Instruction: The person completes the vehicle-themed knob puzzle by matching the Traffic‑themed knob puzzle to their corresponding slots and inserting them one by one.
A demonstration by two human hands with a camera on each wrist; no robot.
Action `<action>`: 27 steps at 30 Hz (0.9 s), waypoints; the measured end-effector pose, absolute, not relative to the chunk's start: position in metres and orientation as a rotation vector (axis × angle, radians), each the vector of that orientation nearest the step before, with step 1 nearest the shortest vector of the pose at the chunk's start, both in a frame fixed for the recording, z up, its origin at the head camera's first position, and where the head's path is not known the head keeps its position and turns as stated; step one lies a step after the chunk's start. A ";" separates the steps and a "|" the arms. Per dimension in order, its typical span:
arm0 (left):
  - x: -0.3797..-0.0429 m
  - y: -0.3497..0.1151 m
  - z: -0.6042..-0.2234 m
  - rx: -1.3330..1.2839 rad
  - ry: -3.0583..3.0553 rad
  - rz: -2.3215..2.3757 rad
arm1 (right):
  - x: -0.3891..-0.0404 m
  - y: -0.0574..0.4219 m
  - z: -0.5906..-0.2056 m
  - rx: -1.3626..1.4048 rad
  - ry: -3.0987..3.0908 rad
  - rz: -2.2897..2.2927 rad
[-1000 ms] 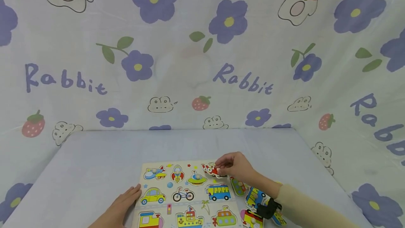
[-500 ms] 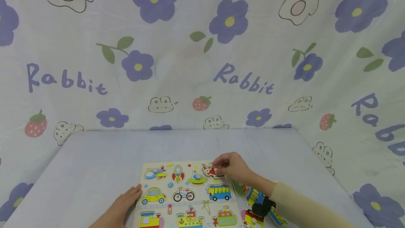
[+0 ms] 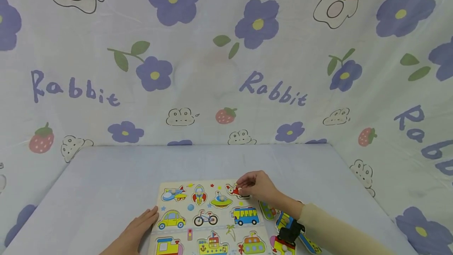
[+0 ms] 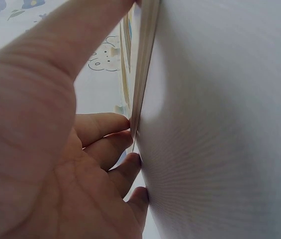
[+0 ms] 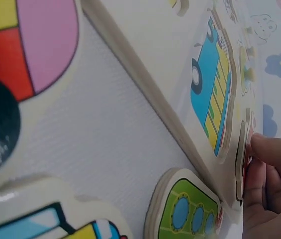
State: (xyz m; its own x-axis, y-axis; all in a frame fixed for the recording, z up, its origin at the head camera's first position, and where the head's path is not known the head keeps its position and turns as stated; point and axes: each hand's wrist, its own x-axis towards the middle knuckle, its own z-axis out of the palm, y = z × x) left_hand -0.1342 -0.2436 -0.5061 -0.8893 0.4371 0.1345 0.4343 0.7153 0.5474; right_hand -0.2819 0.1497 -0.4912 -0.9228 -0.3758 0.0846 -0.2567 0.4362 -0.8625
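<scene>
My right hand [image 3: 260, 188] pinches a red helicopter puzzle piece [image 3: 233, 191] at the upper right corner of a wooden puzzle board [image 3: 212, 233]. In the right wrist view the piece [image 5: 240, 164] lies close against the board face, its edge standing out; whether it sits fully in the recess cannot be told. The fingers cover its knob and part of its picture. At the board's left side my left hand [image 3: 138, 229] rests with extended fingers touching the edge. The left wrist view shows those fingertips [image 4: 134, 162] along the board's thin side.
An airplane [image 3: 173, 194], a rocket [image 3: 199, 195] and a flying saucer [image 3: 221, 199], with knobs, sit in the board's top row. Loose pieces lie to its right: a green submarine [image 3: 267, 210], a blue bus [image 3: 283, 220], a train [image 3: 283, 245], partly hidden by the right wrist.
The helicopter piece has come down from a tilt to lie flatter on its spot, and my right hand has shifted slightly left. My left hand stays in place.
</scene>
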 end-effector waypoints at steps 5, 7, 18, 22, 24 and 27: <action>-0.134 -0.244 -0.507 0.752 2.922 0.920 | -0.281 0.151 -0.491 -0.536 2.502 -1.558; -0.134 -0.244 -0.508 0.756 2.926 0.923 | -0.281 0.150 -0.491 -0.540 2.495 -1.569; -0.133 -0.244 -0.508 0.747 2.900 0.965 | -0.280 0.148 -0.490 -0.534 2.560 -1.527; -0.134 -0.244 -0.508 0.723 2.894 0.967 | -0.280 0.145 -0.487 -0.537 2.658 -1.444; -0.134 -0.244 -0.508 0.721 2.891 0.971 | -0.280 0.143 -0.484 -0.548 2.712 -1.382; -0.134 -0.245 -0.509 0.724 2.887 0.988 | -0.279 0.140 -0.479 -0.565 2.750 -1.327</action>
State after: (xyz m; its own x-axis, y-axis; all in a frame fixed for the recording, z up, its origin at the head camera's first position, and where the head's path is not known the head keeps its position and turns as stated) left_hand -0.1339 -0.2446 -0.5089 -0.8933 0.4270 0.1404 0.4235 0.6949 0.5812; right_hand -0.2794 0.1401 -0.4793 -0.9332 -0.3378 0.1227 -0.3063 0.5688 -0.7633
